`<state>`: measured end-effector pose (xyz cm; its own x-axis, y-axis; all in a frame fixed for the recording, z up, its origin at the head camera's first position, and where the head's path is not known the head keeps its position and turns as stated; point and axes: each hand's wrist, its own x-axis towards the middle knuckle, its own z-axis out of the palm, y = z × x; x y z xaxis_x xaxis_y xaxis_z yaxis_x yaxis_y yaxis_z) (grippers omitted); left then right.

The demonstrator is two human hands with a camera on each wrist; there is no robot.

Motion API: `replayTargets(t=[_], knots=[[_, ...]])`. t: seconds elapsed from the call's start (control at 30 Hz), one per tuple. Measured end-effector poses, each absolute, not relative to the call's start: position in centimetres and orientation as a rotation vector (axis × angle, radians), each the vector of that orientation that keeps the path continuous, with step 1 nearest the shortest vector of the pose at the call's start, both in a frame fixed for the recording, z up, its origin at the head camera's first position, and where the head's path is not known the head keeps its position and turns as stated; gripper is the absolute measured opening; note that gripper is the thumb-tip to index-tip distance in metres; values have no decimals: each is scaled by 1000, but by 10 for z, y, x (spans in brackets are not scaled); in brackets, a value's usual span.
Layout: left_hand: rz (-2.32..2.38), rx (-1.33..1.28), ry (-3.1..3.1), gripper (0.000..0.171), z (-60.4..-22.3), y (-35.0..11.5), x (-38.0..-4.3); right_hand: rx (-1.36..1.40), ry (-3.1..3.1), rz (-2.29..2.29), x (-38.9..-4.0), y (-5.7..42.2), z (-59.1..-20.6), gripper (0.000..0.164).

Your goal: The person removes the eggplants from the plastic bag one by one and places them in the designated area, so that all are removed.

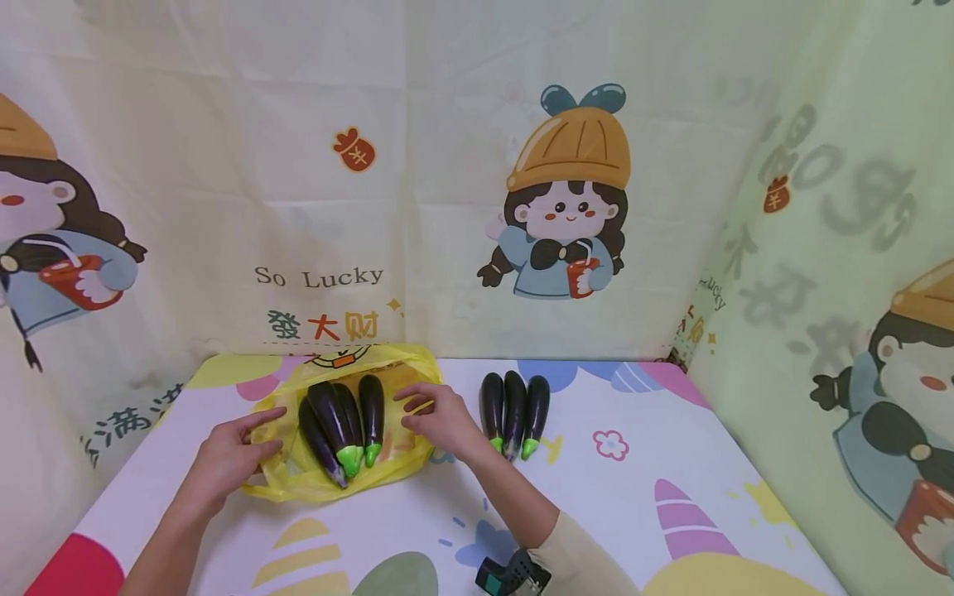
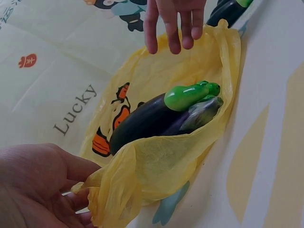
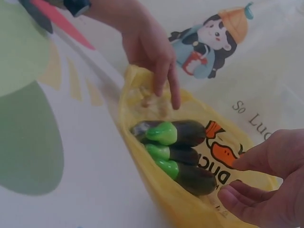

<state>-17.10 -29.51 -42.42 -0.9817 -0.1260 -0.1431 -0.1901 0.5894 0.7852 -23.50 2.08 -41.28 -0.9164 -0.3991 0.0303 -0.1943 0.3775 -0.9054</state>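
Note:
A yellow plastic bag (image 1: pixel 406 468) lies spread on the table with its mouth toward the person. Several eggplants (image 1: pixel 330 414) with green caps lie in it. At the bag's left edge is my left hand (image 1: pixel 229 451), thumb and forefinger spread apart. The bag's rim (image 2: pixel 114 190) passes among its fingers in the left wrist view, some fingers partly behind the plastic. My right hand (image 1: pixel 440 415) hovers at the bag's right side, fingers loosely bent with nothing between them. Beside the bag, to the right, three more eggplants (image 1: pixel 514 410) lie side by side on the table.
The table (image 1: pixel 596 497) has a white cover printed with coloured shapes. Pale cloth (image 1: pixel 440 248) printed with cartoon figures hangs behind it and at both sides. A dark device (image 1: pixel 514 573) is strapped at the right wrist.

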Motion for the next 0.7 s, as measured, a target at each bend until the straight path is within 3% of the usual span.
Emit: replayTargets(t=[0.7], knots=[[1389,-286,2717,61,-424,-294,-170,-490,2508,-1416,-254,-12,-411,37]])
